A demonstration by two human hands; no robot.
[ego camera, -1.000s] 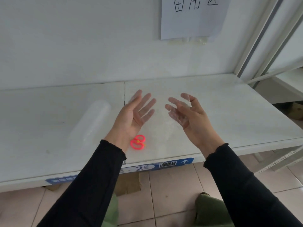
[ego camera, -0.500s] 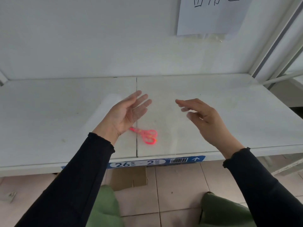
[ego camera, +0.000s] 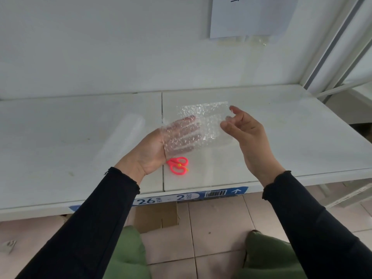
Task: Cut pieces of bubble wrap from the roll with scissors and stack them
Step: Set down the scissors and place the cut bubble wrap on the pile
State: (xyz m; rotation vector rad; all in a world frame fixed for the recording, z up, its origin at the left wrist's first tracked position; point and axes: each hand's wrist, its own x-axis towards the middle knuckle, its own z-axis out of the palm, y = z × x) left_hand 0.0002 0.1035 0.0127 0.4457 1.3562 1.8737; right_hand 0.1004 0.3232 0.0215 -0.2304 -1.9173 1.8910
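A cut piece of bubble wrap (ego camera: pixel 203 121) is held above the white table (ego camera: pixel 281 137), with the pink scissors (ego camera: pixel 178 165) lying untouched near the front edge, just under the left wrist. The left hand (ego camera: pixel 161 146) lies palm up beneath the sheet with its fingers straight, carrying it. The right hand (ego camera: pixel 247 133) appears to pinch the sheet's right edge between curled fingertips and thumb. At least one cut looks finished, and laying the piece down seems the next step. Whether a stack already lies on the table cannot be told, since clear film barely shows against the white top. The roll (ego camera: pixel 120 141) rests to the left, apart from the hands, with wrap left for more cuts. A blue label strip (ego camera: pixel 181 198) marked 26-2 runs along the near edge above a tiled floor (ego camera: pixel 221 228). A paper sheet (ego camera: pixel 249 17) hangs on the far wall.
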